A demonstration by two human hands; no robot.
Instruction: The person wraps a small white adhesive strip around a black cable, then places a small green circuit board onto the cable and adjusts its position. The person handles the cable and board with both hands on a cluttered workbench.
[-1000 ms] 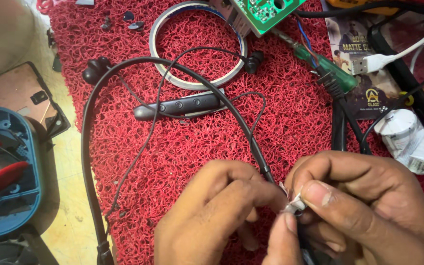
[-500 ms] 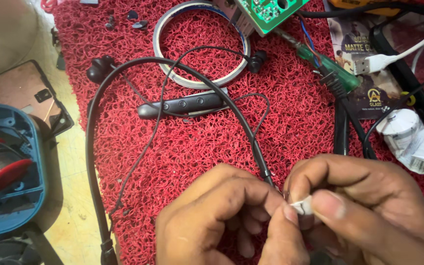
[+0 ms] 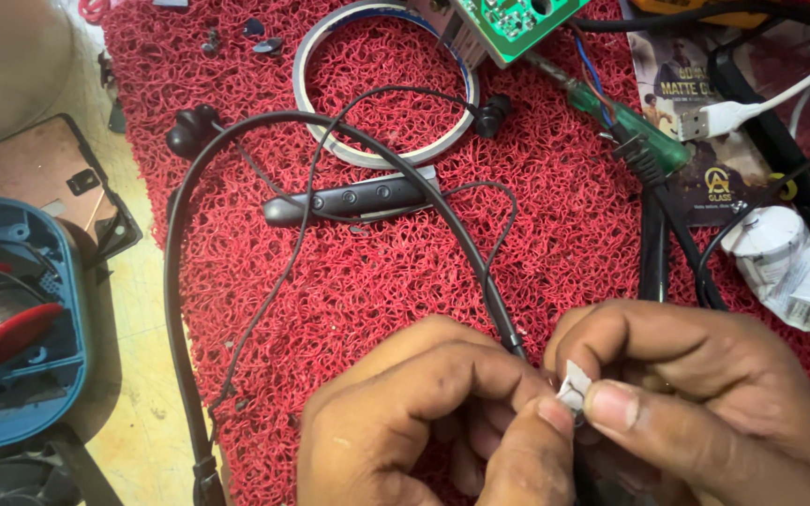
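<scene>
A black neckband earphone set [image 3: 175, 281] lies looped across a red mesh mat [image 3: 377, 281]. Its control module [image 3: 353, 199] rests mid-mat, with one earbud [image 3: 191, 129] at the left and another [image 3: 491, 114] near the top. My left hand [image 3: 424, 422] pinches the neckband's end at the bottom centre. My right hand [image 3: 696, 403] meets it fingertip to fingertip, and a small white scrap [image 3: 572, 386] is pinched between thumb and finger of both hands. What lies under the scrap is hidden.
A roll of tape [image 3: 382, 80] lies at the top of the mat beside a green circuit board [image 3: 508, 23]. A green-handled tool [image 3: 639, 131], black cables, a white plug [image 3: 719, 117] and crumpled white paper [image 3: 785, 262] sit right. A blue case with a solder spool [image 3: 7, 328] stands left.
My hands have shifted slightly rightward and down in view. My fingers have turned the white scrap at the neckband's end, and more of it shows between the fingertips.
</scene>
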